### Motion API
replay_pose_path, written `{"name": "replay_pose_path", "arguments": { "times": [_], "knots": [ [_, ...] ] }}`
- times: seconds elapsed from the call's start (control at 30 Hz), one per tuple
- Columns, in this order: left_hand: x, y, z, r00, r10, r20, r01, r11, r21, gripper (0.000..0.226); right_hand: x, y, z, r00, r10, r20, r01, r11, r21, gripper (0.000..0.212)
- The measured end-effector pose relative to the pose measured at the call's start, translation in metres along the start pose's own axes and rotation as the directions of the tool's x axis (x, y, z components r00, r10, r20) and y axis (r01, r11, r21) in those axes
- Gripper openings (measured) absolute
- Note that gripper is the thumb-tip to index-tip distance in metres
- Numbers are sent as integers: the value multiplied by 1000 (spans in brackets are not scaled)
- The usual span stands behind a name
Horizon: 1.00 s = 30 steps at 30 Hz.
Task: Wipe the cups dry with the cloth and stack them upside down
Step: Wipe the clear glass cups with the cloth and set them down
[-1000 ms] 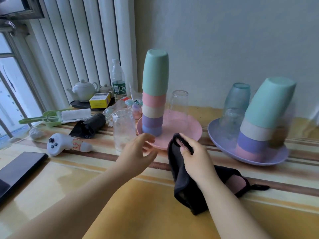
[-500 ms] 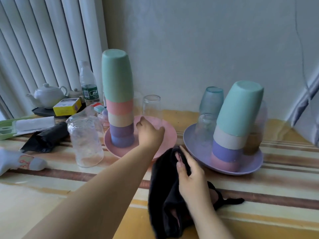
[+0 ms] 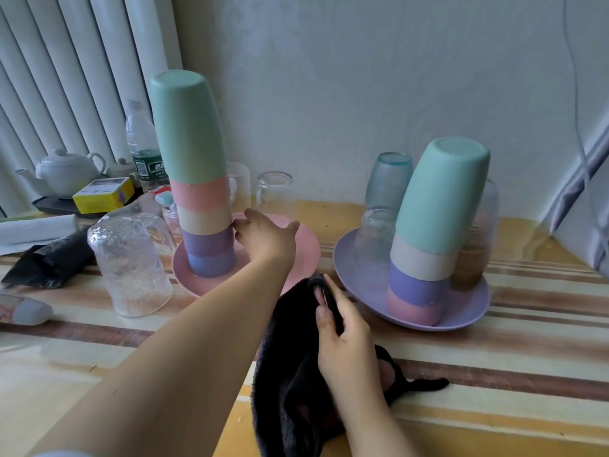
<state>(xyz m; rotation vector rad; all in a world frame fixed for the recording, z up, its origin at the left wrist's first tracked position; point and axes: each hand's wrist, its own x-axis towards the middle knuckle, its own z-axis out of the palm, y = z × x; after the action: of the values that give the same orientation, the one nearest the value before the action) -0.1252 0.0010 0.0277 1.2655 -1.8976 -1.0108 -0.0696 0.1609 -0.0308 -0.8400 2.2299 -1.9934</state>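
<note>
Two inverted cup stacks (image 3: 197,179) (image 3: 431,232) stand done | left hand (image 3: 263,237) spread, empty, reaching past the nearer stack toward a clear glass (image 3: 275,196) just beyond its fingertips | right hand (image 3: 342,331) pinches black cloth (image 3: 290,384) | loose glasses likely remain.

Both forearms are bare. Left hand (image 3: 265,239) and right hand (image 3: 342,341) wear no gloves or rings.

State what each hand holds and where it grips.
Right hand pinches the black cloth by its upper edge. Left hand holds nothing, open beside the cup stack.
</note>
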Motion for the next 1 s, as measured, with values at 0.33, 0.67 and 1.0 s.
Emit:
{"name": "replay_pose_path", "arguments": {
  "times": [0.33,0.67,1.0],
  "knots": [
    [-4,-3,-1,999,20,25,-17,992,-124,75,-1,2,0,1000,-4,2,4,1000,1,42],
    [-16,-11,-13,988,107,115,-85,981,-177,83,-1,-2,-1,1000,9,20,-9,1000,12,42],
    [-70,5,-83,923,376,81,-343,900,-270,46,2,-1,1,1000,-1,4,1,1000,-26,40]
  ]
}}
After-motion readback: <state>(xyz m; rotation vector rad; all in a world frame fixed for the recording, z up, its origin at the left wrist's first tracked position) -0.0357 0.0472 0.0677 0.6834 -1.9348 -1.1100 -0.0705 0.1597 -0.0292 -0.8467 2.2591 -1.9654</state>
